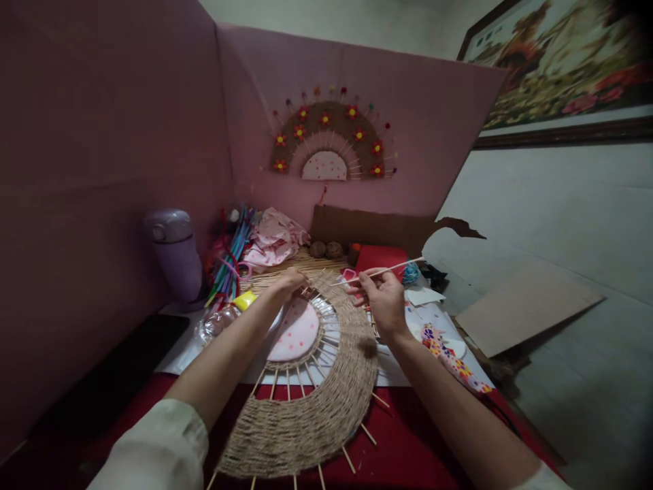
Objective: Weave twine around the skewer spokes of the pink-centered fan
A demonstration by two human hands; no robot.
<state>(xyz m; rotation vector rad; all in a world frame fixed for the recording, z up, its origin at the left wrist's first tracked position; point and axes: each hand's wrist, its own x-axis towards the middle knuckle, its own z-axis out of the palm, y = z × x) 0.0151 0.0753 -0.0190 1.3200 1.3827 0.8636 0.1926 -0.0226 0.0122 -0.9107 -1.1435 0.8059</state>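
A large half-ring woven from brown twine (306,429) on thin wooden sticks curves over the near part of the table. Inside its arc is a padded pink dotted half-circle (296,333), joined to it by several sticks. At the far end of the weave my left hand (292,282) is closed at the inner edge, its fingertips partly hidden. My right hand (383,299) pinches a slim wooden stick (403,264), which slants over the weave's far end. Whether that stick's tip touches the twine I cannot tell.
A purple bottle (178,258), coloured pipe cleaners (232,252) and crumpled pink fabric (275,238) stand at the back left. Twine balls (326,250) and red sheets (380,257) lie behind. Flowered fabric (454,361) is at right. A finished half-ring (326,119) hangs on the pink panel.
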